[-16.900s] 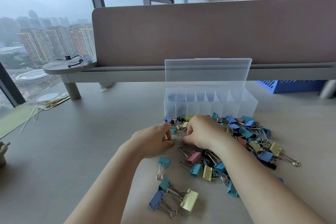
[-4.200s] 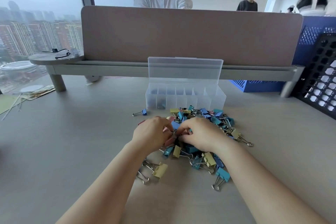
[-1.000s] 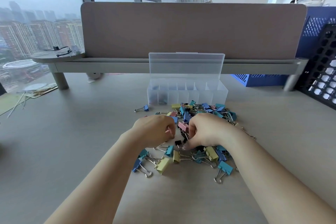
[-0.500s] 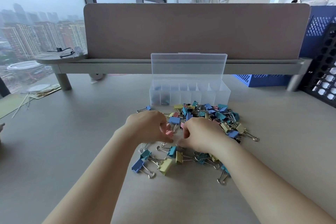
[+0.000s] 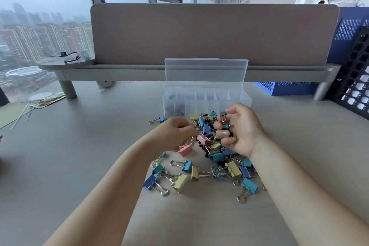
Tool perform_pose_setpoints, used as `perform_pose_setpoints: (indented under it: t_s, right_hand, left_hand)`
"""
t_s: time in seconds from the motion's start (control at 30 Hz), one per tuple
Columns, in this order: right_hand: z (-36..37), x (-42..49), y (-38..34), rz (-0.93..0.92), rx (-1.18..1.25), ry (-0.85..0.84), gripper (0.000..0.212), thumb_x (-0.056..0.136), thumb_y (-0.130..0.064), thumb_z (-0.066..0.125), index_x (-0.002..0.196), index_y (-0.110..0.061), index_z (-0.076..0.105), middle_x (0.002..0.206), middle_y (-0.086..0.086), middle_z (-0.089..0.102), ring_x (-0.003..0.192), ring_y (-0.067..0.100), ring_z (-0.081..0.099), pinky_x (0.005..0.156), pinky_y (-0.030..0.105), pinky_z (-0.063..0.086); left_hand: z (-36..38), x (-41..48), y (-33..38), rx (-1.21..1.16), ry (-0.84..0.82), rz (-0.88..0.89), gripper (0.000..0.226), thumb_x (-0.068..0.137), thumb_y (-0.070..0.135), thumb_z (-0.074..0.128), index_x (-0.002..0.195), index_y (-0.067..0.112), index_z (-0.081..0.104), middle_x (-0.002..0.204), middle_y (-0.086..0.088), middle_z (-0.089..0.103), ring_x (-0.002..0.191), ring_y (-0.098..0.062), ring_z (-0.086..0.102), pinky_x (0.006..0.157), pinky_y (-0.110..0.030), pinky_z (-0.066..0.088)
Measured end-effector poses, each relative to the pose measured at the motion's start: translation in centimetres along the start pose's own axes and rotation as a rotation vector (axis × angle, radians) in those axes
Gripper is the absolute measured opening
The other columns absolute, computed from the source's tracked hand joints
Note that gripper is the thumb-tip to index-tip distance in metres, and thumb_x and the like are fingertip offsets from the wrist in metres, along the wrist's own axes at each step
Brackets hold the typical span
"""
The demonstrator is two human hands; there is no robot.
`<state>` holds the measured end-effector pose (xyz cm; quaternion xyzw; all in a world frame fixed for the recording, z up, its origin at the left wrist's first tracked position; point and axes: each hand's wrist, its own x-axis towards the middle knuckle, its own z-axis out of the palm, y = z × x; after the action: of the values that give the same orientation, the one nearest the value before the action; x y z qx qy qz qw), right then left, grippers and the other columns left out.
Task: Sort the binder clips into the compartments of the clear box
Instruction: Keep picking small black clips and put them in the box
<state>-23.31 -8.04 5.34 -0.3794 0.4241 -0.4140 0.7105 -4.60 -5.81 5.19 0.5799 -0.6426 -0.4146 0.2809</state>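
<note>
A heap of coloured binder clips point(image 5: 207, 158) in blue, teal, yellow, pink and black lies on the desk in front of the clear box point(image 5: 246, 100). The box's lid stands open and a few clips sit in its left compartments. My right hand point(image 5: 239, 130) is lifted above the heap, palm turned toward me, and pinches a small dark binder clip point(image 5: 223, 114) between thumb and forefinger. My left hand point(image 5: 175, 132) hovers over the heap's left edge with curled fingers around the wire of a clip. A pink clip point(image 5: 185, 150) lies just under it.
A lone blue clip point(image 5: 158, 120) lies left of the box. A tall desk divider point(image 5: 213, 32) with a ledge stands behind the box. Blue crate point(image 5: 287, 88) and black perforated rack point(image 5: 355, 78) at the right. People sit beyond the divider.
My right hand has risen off the heap and turned palm up, now holding a small dark clip. My left hand stays at the heap's left edge.
</note>
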Motion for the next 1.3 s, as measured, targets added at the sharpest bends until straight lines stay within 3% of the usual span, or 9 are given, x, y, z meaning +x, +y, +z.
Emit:
perform_pose_setpoints:
  t_s: [0.13,0.23,0.3,0.53,0.7,0.83,1.0,1.17,1.3]
  right_hand:
    - [-0.3,0.2,0.2,-0.026,-0.148,0.023,0.023,0.088,-0.03,0.05,0.075,-0.011,0.054,0.064,0.001,0.046,0.045,0.009,0.032,0.034,0.015,0.017]
    - [-0.3,-0.4,0.0,-0.129,-0.761,0.049,0.025,0.084,-0.036,0.07,0.07,-0.015,0.064,0.058,-0.002,0.047,0.043,0.006,0.036,0.038,0.017,0.025]
    - [-0.3,-0.9,-0.4,-0.167,-1.196,0.056,0.031,0.075,-0.047,0.076,0.067,-0.017,0.07,0.064,0.003,0.059,0.058,0.008,0.05,0.054,0.023,0.037]
    - [0.4,-1.1,-0.3,-0.068,-1.637,0.102,0.062,0.065,-0.059,0.076,0.091,-0.003,0.071,0.067,0.002,0.048,0.061,0.018,0.042,0.058,0.03,0.032]
    - [1.6,-1.8,0.1,-0.094,-1.831,0.146,0.055,0.069,-0.061,0.072,0.059,-0.014,0.047,0.055,-0.001,0.038,0.053,0.019,0.038,0.051,0.027,0.028]
    - [1.7,-2.0,0.1,-0.086,-1.755,0.135,0.05,0.071,-0.048,0.074,0.055,-0.015,0.04,0.052,0.0,0.029,0.051,0.02,0.031,0.049,0.027,0.022]
    - [2.2,-1.4,0.4,-0.16,-1.614,0.112,0.041,0.075,-0.04,0.072,0.081,0.0,0.069,0.06,0.004,0.039,0.058,0.02,0.037,0.054,0.03,0.028]
    - [1.4,-1.3,0.2,-0.103,-1.682,0.127,0.041,0.071,-0.047,0.074,0.071,-0.007,0.065,0.059,0.002,0.042,0.058,0.02,0.04,0.056,0.027,0.031]
    - [0.6,-1.2,-0.1,-0.071,-1.69,0.12,0.045,0.07,-0.042,0.076,0.091,-0.003,0.07,0.079,0.02,0.062,0.064,0.016,0.045,0.061,0.028,0.035]
  left_hand:
    - [0.9,0.0,0.2,-0.704,-0.153,-0.234,0.012,0.09,0.012,0.044,0.079,0.011,0.047,0.066,-0.005,0.052,0.049,-0.012,0.046,0.039,-0.017,0.039]
    - [1.3,0.4,0.1,-0.851,-0.158,-0.273,0.015,0.086,0.011,0.035,0.079,0.009,0.048,0.066,-0.006,0.052,0.048,-0.012,0.047,0.039,-0.015,0.039]
    - [1.5,0.6,0.1,-0.876,-0.16,-0.27,0.019,0.085,0.012,0.034,0.078,0.011,0.052,0.065,-0.004,0.051,0.047,-0.011,0.046,0.04,-0.015,0.037]
    - [1.7,0.4,0.0,-0.38,0.01,-0.184,0.027,0.093,0.024,0.056,0.068,0.014,0.059,0.056,0.002,0.032,0.045,-0.01,0.02,0.037,-0.015,0.016]
    - [1.2,0.5,-0.2,-0.246,0.088,-0.142,0.027,0.09,0.035,0.061,0.072,0.016,0.066,0.055,0.002,0.04,0.044,-0.011,0.024,0.043,-0.021,0.016]
    - [1.0,0.6,-0.1,-0.233,0.113,-0.144,0.025,0.09,0.033,0.061,0.073,0.016,0.066,0.052,0.003,0.039,0.045,-0.012,0.025,0.043,-0.02,0.017]
    - [0.8,0.6,0.0,-0.201,0.13,-0.123,0.024,0.092,0.033,0.058,0.082,0.014,0.067,0.053,0.003,0.043,0.048,-0.012,0.028,0.044,-0.021,0.021]
    - [1.5,0.6,-0.8,0.296,0.107,0.071,0.016,0.082,0.034,0.07,0.079,0.019,0.067,0.064,0.005,0.056,0.052,-0.006,0.045,0.05,-0.016,0.037]
    - [2.5,0.2,-0.6,0.582,0.07,0.131,0.016,0.074,0.04,0.073,0.087,0.033,0.068,0.067,0.013,0.049,0.06,-0.002,0.044,0.055,-0.022,0.035]
